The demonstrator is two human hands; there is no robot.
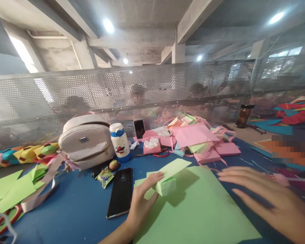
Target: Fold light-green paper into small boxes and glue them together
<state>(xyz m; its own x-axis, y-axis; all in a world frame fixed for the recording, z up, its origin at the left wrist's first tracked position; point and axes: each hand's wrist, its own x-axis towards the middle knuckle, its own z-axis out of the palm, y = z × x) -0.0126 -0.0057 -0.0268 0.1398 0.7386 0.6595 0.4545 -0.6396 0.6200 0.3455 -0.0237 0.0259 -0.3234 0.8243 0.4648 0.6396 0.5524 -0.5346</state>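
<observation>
My left hand (146, 193) pinches a small folded piece of light green paper (169, 184), with thumb and fingers closed on its left side. One flap of it slants up to the right. Beneath lies a large green paper sheet (203, 213) on the blue table. Off to the right, my right hand (264, 196) is raised over the sheet's right edge, slightly blurred, its fingers stretched out and holding nothing. Just left of my left hand lies a black smartphone (120, 191), face up.
Behind stand a beige backpack (87, 142), a white and blue bottle (120, 142), a propped phone (139, 128) and a heap of pink paper pieces (193, 135). Red scissors (161, 153) lie near a tissue pack (151, 145). Green papers (15, 189) lie at left. A perforated metal screen (162, 78) borders the table.
</observation>
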